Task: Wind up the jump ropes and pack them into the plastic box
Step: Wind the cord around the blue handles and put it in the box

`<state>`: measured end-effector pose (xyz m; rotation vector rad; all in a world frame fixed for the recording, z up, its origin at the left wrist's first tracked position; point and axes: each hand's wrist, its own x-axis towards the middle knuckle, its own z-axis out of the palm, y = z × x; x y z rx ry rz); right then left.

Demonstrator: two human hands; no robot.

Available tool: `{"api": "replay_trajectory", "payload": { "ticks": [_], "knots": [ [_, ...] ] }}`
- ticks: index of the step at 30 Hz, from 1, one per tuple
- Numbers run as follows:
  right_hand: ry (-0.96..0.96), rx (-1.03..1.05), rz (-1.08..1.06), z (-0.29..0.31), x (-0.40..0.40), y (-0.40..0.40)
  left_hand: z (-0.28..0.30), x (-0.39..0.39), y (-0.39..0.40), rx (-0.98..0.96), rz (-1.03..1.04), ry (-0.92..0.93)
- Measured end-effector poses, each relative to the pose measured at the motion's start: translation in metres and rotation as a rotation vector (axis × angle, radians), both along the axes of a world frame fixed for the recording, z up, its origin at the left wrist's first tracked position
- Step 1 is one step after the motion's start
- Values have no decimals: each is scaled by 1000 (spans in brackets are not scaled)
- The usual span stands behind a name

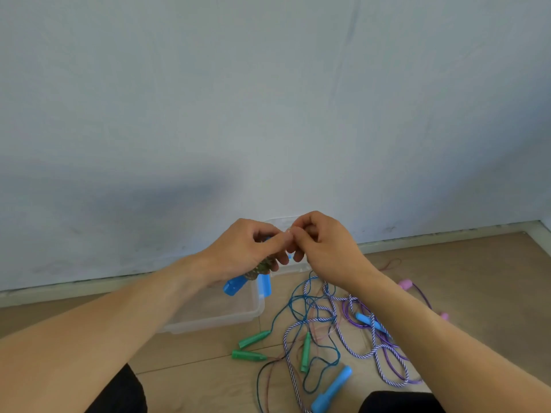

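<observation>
Your left hand (244, 251) grips a wound blue-handled rope (238, 283); right hand (322, 248) pinches its end. Below: clear plastic box (226, 314), tangled ropes (322, 329), green handles (253, 339).

the left hand (241, 251) and forearm cover most of the wound rope bundle (262, 267) and part of the plastic box (226, 311). what the right hand's (322, 248) fingers (298, 256) pinch is too small to tell. the striped rope (295, 383) runs off the bottom edge.
</observation>
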<state>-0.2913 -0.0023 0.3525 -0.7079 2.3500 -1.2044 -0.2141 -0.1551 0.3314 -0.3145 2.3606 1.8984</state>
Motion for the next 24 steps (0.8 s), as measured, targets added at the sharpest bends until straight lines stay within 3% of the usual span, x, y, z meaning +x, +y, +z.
{"api": "replay_trajectory", "payload": {
  "ticks": [3, 7, 13, 20, 24],
  "knots": [
    [89, 155, 75, 2, -2, 5, 2, -1, -3, 89, -63, -86],
    [132, 124, -3, 4, -1, 4, 6, -7, 2, 164, -137, -191],
    [-111, -149, -207, 3, 4, 3, 11, -10, 12, 177, -215, -287],
    [-61, -108, -251, -6, 5, -1, 14, -7, 8, 129, -284, -295],
    [-153, -102, -292, -13, -3, -4, 9, -7, 6, 86, -273, -309]
  ]
}}
